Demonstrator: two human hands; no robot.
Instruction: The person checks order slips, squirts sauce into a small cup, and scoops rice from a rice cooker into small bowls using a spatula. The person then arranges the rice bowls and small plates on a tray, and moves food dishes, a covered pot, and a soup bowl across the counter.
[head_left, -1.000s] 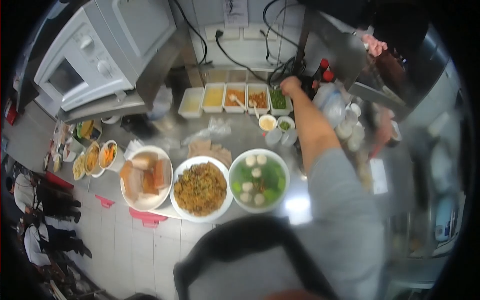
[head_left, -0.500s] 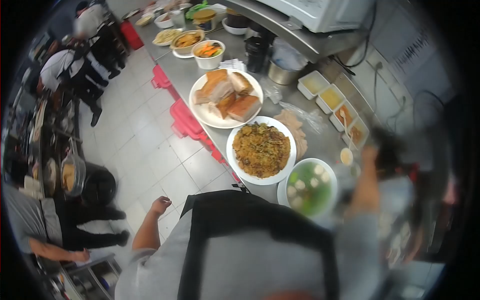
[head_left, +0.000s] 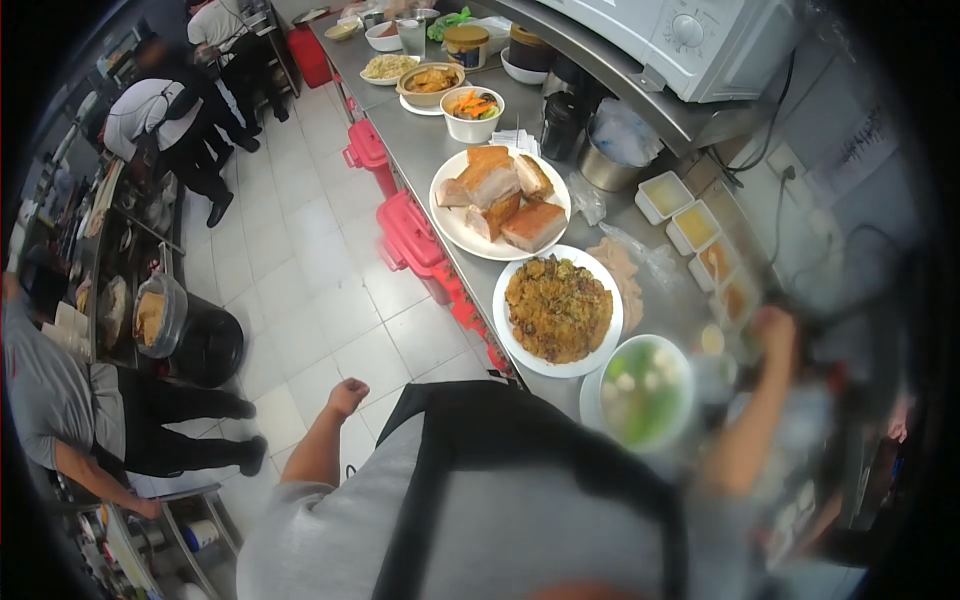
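Note:
My left hand [head_left: 350, 395] hangs above the tiled floor, left of the counter, with its fingers curled in and nothing in them. My right hand [head_left: 776, 330] is smeared by motion beside the row of white seasoning tubs [head_left: 737, 299]; its fingers cannot be made out. Close to my right forearm stands a bowl of green soup with pale balls [head_left: 643, 392]. A white plate of browned, chopped food [head_left: 558, 308] lies in front of me. Behind it is a plate of large roast pork pieces [head_left: 500, 200].
Farther along the steel counter [head_left: 408, 165] stand a bowl of vegetables [head_left: 473, 112], a clay pot [head_left: 432, 82] and a metal pot [head_left: 615, 150]. A white microwave [head_left: 690, 45] sits on the shelf above. Red bins [head_left: 412, 232] line the counter's edge. Several people work at left, near a black bin [head_left: 205, 345].
The view has shifted, so the counter and dishes sit farther right and slightly lower. My right hand stays by the seasoning tubs, blurred in both frames. My left hand remains low over the floor.

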